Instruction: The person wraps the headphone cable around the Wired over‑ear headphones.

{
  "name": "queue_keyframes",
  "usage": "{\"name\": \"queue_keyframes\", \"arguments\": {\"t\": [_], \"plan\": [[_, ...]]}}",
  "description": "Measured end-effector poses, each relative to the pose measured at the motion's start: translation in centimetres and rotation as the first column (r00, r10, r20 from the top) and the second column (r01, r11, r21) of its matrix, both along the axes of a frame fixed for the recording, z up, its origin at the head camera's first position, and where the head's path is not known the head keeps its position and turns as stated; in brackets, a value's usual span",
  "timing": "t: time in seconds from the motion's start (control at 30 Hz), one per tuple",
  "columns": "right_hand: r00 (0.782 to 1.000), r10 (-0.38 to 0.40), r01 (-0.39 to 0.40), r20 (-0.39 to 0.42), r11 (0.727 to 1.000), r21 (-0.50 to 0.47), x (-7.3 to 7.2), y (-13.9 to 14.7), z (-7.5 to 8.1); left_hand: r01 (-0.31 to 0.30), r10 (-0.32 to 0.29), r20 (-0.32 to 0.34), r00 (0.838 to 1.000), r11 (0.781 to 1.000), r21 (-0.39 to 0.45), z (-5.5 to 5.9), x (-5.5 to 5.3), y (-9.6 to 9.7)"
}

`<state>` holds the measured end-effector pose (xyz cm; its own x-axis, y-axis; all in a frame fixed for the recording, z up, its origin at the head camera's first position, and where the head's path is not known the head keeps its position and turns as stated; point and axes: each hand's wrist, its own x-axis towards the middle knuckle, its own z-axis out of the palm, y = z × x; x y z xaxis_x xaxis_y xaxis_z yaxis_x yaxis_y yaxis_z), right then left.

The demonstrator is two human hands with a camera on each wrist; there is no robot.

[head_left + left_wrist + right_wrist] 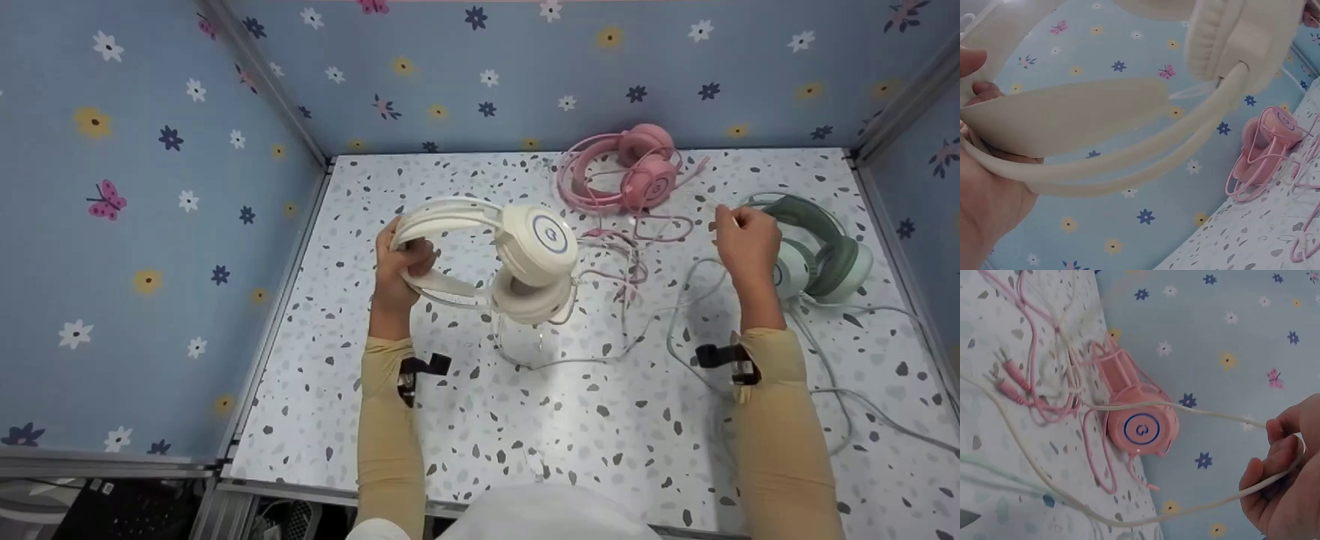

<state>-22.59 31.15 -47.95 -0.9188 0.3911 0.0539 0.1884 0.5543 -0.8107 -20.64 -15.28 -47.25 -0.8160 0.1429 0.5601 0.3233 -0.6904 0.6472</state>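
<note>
Headphones of cream-white plastic, with two round padded ear cups and a thin double-tube outer frame [536, 244], are held up above a white tabletop speckled with grey chips [450, 442], left of its middle in the head view. The person's left hand [397, 266] is curled round the top of their headband, thumb and fingers wrapped about it, so that the band lies sideways and both cups extend to the right, one nearer the camera and bearing a dark ring with a logo. The person's right hand [750, 244], well apart from the cups, has its fingers bent inward round a slim cream-white cable [1207, 413]; in the right wrist view one strand leaves by the thumb side and another comes out below the fingers, both running leftward. Pink headphones with a ringed logo [649, 184] rest near the back edge of the tabletop, their pink cord looped beside them and two pink plugs [1013, 377] lying in the tangle. Pale-green headphones with a darker green band [855, 270] lie just beyond the right hand, at the tabletop's right side. Behind everything stands a light-blue panel printed with flowers [525, 71]
</note>
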Motion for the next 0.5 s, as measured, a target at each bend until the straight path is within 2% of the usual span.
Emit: {"name": "queue_keyframes", "arguments": {"t": [0.1, 0.17, 0.2, 0.27, 0.3, 0.33, 0.37, 0.4, 0.43, 0.5], "plan": [[0.993, -0.018, 0.002, 0.112, 0.989, 0.145, 0.3, 1.5, -1.2, -0.026, 0.025, 0.005, 1.0, 0.996, 0.089, 0.1, -0.3, -1.0], [0.99, -0.025, -0.011, 0.141, 0.968, 0.25, 0.5, 1.9, -1.6, -0.041, 0.041, -0.001, 0.999, 0.993, 0.113, 0.6, -0.8, -1.5], [0.991, -0.016, -0.022, 0.13, 0.957, 0.289, 0.7, 1.8, -1.7, -0.047, 0.048, -0.007, 0.999, 0.992, 0.116, 0.8, -0.9, -1.7], [0.998, 0.048, -0.06, 0.043, 0.943, 0.328, 1.3, 0.9, -1.6, -0.044, 0.047, -0.02, 0.999, 0.991, 0.125, 1.2, -1.0, -1.9], [0.993, 0.117, -0.103, -0.022, 0.938, 0.33, 1.6, 0.1, -1.4, -0.04, 0.043, -0.025, 0.999, 0.991, 0.13, 1.4, -1.0, -1.9], [0.975, 0.205, -0.168, -0.085, 0.932, 0.323, 1.9, -1.0, -1.1, -0.038, 0.042, -0.03, 0.999, 0.991, 0.128, 1.6, -1.1, -1.9], [0.942, 0.307, -0.257, -0.137, 0.92, 0.297, 2.3, -2.2, -0.8, -0.035, 0.039, -0.029, 0.999, 0.991, 0.128, 1.8, -1.1, -1.7], [0.895, 0.413, -0.362, -0.17, 0.894, 0.264, 2.7, -3.5, -0.5, -0.031, 0.035, -0.024, 0.999, 0.991, 0.128, 1.9, -1.1, -1.6], [0.834, 0.519, -0.481, -0.186, 0.85, 0.213, 3.0, -4.8, -0.3, -0.027, 0.029, -0.013, 0.999, 0.991, 0.134, 2.0, -1.1, -1.4], [0.709, 0.685, -0.685, -0.168, 0.725, 0.065, 3.8, -7.1, -0.3, -0.027, 0.025, 0.016, 1.0, 0.989, 0.144, 2.2, -1.2, -1.1]]}}
